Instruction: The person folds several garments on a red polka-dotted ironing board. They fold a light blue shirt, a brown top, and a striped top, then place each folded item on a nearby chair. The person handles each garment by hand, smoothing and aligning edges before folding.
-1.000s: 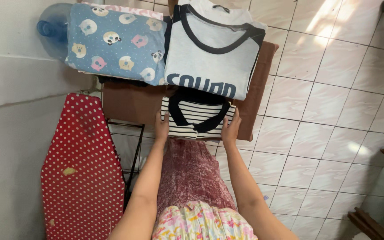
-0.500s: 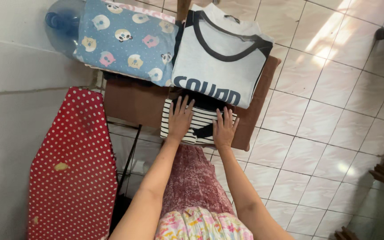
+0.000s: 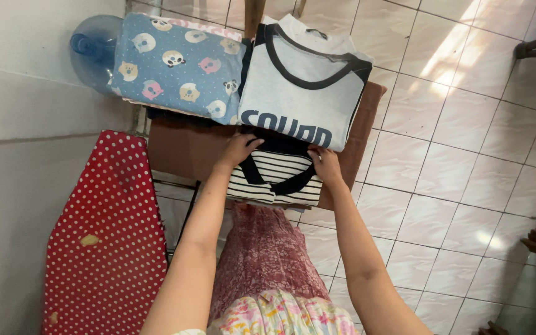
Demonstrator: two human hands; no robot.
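The folded black-and-white striped shirt (image 3: 278, 178) lies under both hands on the brown table (image 3: 184, 149), left hand (image 3: 238, 149) and right hand (image 3: 324, 162) curled onto its far corners; soft, light, floppy, probably best held there.

Two bare forearms, no sleeves reaching them, no watch, bracelet or ring to be seen on left hand (image 3: 238, 149) or right hand (image 3: 326, 162). Below, a long maroon skirt (image 3: 264, 251) with a fine lacy, mottled pattern. At the bottom edge, a top (image 3: 283, 317) in pale fabric printed with pink, yellow and blue flowers.
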